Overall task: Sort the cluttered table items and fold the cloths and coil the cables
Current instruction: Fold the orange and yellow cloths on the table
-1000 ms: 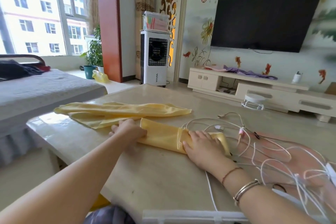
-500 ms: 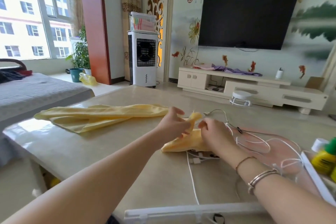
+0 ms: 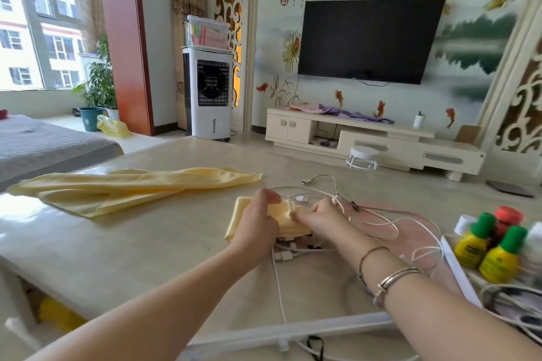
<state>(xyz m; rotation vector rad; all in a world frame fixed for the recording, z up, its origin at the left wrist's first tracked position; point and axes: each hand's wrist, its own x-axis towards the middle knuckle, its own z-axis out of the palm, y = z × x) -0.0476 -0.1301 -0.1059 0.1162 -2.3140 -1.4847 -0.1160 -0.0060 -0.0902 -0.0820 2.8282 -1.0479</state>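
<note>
**Now folding: the small yellow cloth is nearly squared off**

Presently the small, pale-yellow folded cloth is being worked at the middle of the beige glossy stone counter, where it lies partly on top of a tangle of thin white charging cables. It is held from both sides: the left hand is curled over its near-left part, thumb above, and the right hand is pinching its right edge with bent fingertips. The folding step is judged to be close to done for this piece. A final press and a setting-aside are called for next, clear of the cables, so that none is dragged along.

A second, long pale-yellow cloth is left loosely bunched to the left, well apart; it is judged to be still unfolded. The cables are not yet coiled.

Open counter is offered in front of the left forearm and further left. To the right, room is narrowed by a white tray of small yellow bottles with green caps. The near edge is bordered by a white rail, over which one cable is trailing.
</note>
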